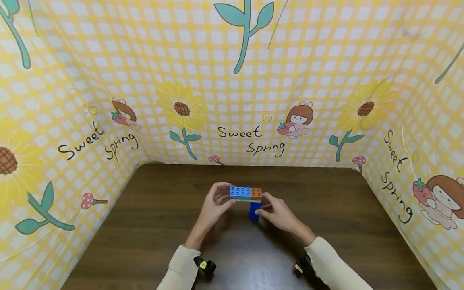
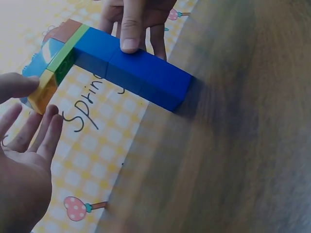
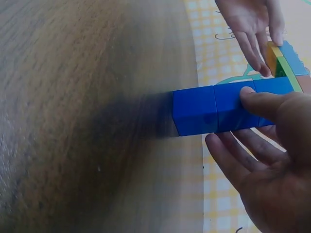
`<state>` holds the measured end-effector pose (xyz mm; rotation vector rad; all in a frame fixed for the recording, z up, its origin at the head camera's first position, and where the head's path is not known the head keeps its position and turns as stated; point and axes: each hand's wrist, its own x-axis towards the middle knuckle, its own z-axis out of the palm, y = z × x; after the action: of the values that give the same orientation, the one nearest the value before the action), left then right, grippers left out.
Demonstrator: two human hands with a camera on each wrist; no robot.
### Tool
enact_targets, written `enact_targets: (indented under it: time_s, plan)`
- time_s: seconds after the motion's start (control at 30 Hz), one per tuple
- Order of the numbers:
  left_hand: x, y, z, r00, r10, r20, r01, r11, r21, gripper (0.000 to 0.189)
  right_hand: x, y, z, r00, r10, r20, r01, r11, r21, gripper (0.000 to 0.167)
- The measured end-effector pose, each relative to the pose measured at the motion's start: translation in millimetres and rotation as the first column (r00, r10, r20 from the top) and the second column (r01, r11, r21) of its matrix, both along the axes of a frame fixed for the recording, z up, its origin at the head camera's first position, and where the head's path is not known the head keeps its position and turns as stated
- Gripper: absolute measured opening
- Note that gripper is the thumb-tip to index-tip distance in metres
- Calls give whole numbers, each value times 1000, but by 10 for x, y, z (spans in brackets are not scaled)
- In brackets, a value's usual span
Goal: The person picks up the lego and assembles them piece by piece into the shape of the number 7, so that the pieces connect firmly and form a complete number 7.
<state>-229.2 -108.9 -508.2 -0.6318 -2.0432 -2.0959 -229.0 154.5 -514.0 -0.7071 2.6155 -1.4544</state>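
A toy building brick structure stands over the middle of the table. Its upright is a column of dark blue bricks [image 2: 141, 73]. Across the top runs a thin layer with a green brick [image 2: 65, 53] and a yellow brick [image 2: 44, 91]. Above that layer sit a light blue studded brick [image 1: 240, 192] and an orange studded brick [image 1: 256, 191]. My left hand [image 1: 214, 203] pinches the overhanging left end, thumb at the yellow brick. With its thumb on one face and fingers behind, my right hand [image 1: 280, 211] grips the column.
The dark wooden table [image 1: 145, 233] is walled at the back and sides by a yellow checked cloth [image 1: 232, 100] with printed flowers and figures. Black wrist cameras [image 1: 205, 266] sit at both cream sleeves [image 1: 179, 270].
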Motion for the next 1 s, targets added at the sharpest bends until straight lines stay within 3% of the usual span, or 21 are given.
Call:
enact_targets:
  time_s: [0.17, 0.3, 0.53, 0.7, 1.0]
  plan:
    - [-24, 29, -72, 996, 60, 73, -64, 996, 67, 41, 20, 21, -24, 997, -36, 65, 36, 999, -2, 45]
    - [-101, 67, -104, 987, 124, 105, -129, 991, 45, 31, 18, 29, -49, 990, -34, 139, 41, 998, -44, 51]
    - [-296, 138, -176, 960, 208, 185, -190, 975, -110, 25, -50, 24, -108, 968, -88, 236, 108, 991, -73, 53]
    - [-381, 169, -248, 949, 238, 209, -194, 958, -209, 24, -106, 15, -159, 957, -148, 248, 163, 986, -42, 50]
    - [-498, 209, -335, 916, 353, 189, -264, 888, -376, 22, -165, -17, -187, 962, -201, 183, 191, 979, 72, 54]
